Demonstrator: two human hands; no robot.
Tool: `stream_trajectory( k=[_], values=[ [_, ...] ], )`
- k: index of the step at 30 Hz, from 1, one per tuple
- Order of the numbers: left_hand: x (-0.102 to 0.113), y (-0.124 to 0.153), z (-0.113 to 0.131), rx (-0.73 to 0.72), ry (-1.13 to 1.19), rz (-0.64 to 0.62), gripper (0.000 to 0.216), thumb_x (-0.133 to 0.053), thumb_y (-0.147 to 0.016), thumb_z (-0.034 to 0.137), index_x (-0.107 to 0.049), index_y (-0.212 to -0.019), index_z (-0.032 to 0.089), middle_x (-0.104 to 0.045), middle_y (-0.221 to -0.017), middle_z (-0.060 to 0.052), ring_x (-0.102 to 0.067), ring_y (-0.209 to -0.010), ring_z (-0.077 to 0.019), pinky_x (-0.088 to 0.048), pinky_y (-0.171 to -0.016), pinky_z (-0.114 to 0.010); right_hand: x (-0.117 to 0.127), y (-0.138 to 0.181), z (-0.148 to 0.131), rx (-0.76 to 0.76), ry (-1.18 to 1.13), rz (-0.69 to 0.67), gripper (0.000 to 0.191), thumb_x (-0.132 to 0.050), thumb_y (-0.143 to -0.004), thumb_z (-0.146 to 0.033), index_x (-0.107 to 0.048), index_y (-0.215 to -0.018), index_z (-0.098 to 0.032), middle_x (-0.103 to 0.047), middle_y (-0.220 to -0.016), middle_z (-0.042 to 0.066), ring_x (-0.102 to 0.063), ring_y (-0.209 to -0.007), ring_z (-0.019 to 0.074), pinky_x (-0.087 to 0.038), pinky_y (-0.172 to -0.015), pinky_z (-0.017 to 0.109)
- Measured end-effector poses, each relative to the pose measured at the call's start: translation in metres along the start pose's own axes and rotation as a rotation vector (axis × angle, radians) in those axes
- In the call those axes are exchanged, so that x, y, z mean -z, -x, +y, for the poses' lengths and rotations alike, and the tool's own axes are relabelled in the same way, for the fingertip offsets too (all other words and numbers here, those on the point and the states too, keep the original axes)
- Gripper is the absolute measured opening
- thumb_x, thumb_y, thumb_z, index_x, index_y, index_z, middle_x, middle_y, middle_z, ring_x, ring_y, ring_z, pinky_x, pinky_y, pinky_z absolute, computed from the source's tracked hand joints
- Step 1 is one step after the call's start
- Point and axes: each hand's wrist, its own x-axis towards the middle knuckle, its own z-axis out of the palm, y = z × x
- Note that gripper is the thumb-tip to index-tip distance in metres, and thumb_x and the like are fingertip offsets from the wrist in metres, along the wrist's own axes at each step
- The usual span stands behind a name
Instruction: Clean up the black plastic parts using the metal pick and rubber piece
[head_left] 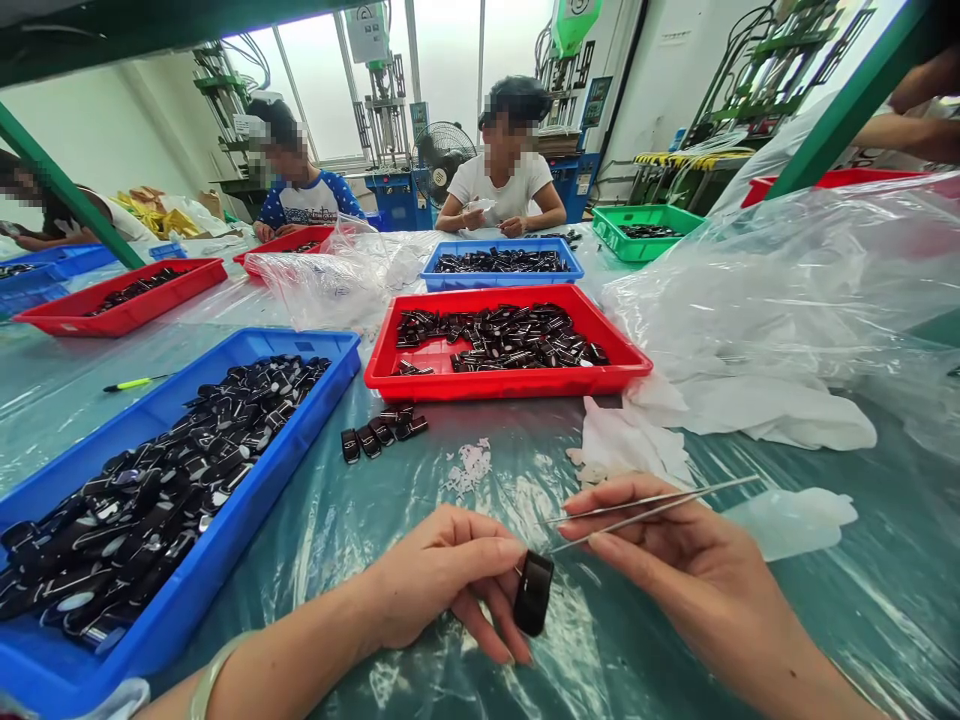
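Pinching — left hand [442, 575] black part [534, 594], right hand [686, 560] parted tweezers [727, 485].

The left edge cuts off a long blue plastic tray [291, 448], and many of its glossy black pieces [172, 480] hide beneath others. The thumb of the left hand [431, 575] covers part of a dark rectangular piece [533, 603], which itself masks some fingers. Whether the slim silver metal tweezers [720, 487] touch it cannot be told. Scattered white crumbs [471, 465] are too small to identify. A co-worker's arm [911, 137] runs out at the right edge.
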Motion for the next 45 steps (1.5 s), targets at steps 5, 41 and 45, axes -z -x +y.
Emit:
stream_trajectory(
  k=[5,41,45],
  values=[
    [-0.0008,-0.0008,-0.0013,-0.002,0.002,0.004,0.030,-0.059,-0.076,0.039,-0.063,-0.078,0.009,-0.065,-0.070,-0.008,-0.065,-0.055,-0.0147,-0.050,-0.045,-0.017,-0.0013,0.0001,-0.0001,0.019,-0.048,0.012,0.020,-0.074,-0.066,-0.031,-0.064,-0.081,-0.022,-0.070,-0.082,0.003,-0.069,-0.074,0.0171,-0.057,-0.071,0.027],
    [0.0011,0.0051,0.0022,0.051,-0.016,-0.140,0.028,-0.070,-0.068,0.028,-0.070,-0.090,0.011,-0.063,-0.068,-0.005,-0.061,-0.053,-0.0101,-0.049,-0.046,-0.016,0.0011,0.0034,-0.0012,-0.057,-0.120,-0.124,0.020,-0.071,-0.070,-0.030,-0.061,-0.085,-0.021,-0.070,-0.082,0.004,-0.070,-0.069,0.0183,-0.057,-0.068,0.030],
    [0.0021,0.0050,0.0020,0.051,-0.002,-0.154,0.027,-0.069,-0.069,0.027,-0.070,-0.090,0.011,-0.063,-0.067,-0.005,-0.061,-0.053,-0.0102,-0.049,-0.046,-0.016,0.0021,0.0027,-0.0019,-0.036,-0.167,-0.116,0.017,-0.072,-0.069,-0.027,-0.063,-0.083,-0.022,-0.070,-0.080,0.003,-0.070,-0.067,0.0173,-0.056,-0.066,0.027]
  ],
)
